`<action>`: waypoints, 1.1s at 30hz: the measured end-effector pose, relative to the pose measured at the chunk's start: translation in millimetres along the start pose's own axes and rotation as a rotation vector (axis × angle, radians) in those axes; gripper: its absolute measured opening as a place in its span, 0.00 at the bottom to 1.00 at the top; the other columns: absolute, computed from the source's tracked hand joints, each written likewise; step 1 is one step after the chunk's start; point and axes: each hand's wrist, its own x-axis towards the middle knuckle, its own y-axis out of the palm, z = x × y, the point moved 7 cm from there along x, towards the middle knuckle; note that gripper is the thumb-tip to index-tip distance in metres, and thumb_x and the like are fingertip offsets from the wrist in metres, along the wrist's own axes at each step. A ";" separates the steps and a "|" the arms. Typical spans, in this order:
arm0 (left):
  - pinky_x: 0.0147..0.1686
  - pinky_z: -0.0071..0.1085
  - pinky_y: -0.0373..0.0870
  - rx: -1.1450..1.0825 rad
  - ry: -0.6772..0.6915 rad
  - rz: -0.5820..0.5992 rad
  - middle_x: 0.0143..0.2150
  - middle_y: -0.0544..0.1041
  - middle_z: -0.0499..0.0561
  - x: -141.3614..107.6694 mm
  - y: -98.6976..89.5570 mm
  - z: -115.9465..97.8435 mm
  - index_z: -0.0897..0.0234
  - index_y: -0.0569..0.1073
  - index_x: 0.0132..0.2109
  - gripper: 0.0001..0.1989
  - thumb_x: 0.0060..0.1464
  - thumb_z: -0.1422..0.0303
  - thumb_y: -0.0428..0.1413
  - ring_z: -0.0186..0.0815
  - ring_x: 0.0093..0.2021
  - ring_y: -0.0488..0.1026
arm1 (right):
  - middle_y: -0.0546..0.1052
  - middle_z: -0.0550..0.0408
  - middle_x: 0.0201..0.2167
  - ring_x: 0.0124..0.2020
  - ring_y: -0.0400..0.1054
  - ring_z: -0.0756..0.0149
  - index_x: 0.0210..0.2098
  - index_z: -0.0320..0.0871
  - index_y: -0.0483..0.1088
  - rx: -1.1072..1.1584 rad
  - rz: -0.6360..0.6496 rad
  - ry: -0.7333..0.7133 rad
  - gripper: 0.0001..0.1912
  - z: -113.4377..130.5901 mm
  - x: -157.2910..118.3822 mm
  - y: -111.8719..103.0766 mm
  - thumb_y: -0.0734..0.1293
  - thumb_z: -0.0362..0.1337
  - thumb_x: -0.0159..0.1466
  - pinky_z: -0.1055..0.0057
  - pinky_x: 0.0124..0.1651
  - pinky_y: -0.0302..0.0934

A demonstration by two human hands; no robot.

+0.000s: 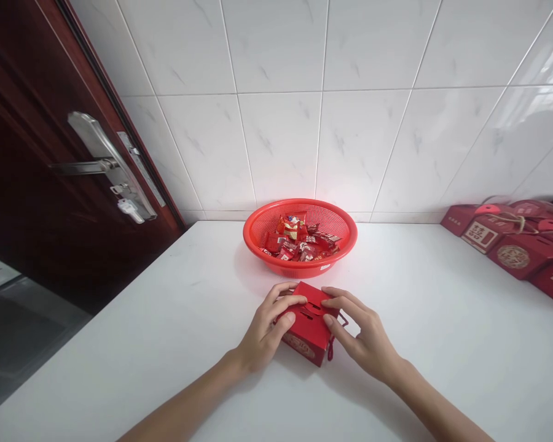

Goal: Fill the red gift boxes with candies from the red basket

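Note:
A small red box (308, 328) with a gold round print on its front side sits on the white table, turned at an angle. Two slots show in its top, with a flap between them. My left hand (267, 325) grips the box from the left, thumb and fingertips on its top. From the right, my right hand (359, 328) holds it with thumb and fingers on the top edge. A dark red cord (330, 348) hangs at the box's right side. Behind the box, a red plastic basket (300, 267) holds several wrapped candies (291, 228).
Several red gift boxes (518, 255) stand at the right edge of the table (442, 294). White wall tiles (281, 135) rise behind the table. A dark red door (32, 184) with a metal handle (85, 167) and keys (129, 210) is at the left.

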 end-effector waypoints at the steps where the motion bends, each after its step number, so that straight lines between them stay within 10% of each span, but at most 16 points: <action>1: 0.63 0.46 0.66 -0.001 0.002 0.003 0.64 0.66 0.57 0.0 0.0 0.1 0.57 0.77 0.54 0.19 0.67 0.59 0.46 0.49 0.64 0.65 | 0.79 0.44 0.52 0.52 0.76 0.53 0.45 0.48 0.73 0.001 -0.002 0.001 0.07 -0.1 0.1 0.0 0.64 0.37 0.71 0.60 0.49 0.75; 33: 0.62 0.44 0.67 -0.003 -0.006 0.006 0.63 0.67 0.57 0.6 -1.0 -0.3 0.58 0.77 0.53 0.19 0.66 0.56 0.48 0.49 0.63 0.67 | 0.78 0.43 0.53 0.54 0.75 0.55 0.47 0.47 0.72 0.000 0.001 -0.030 0.08 2.2 -0.5 1.6 0.63 0.36 0.71 0.61 0.51 0.74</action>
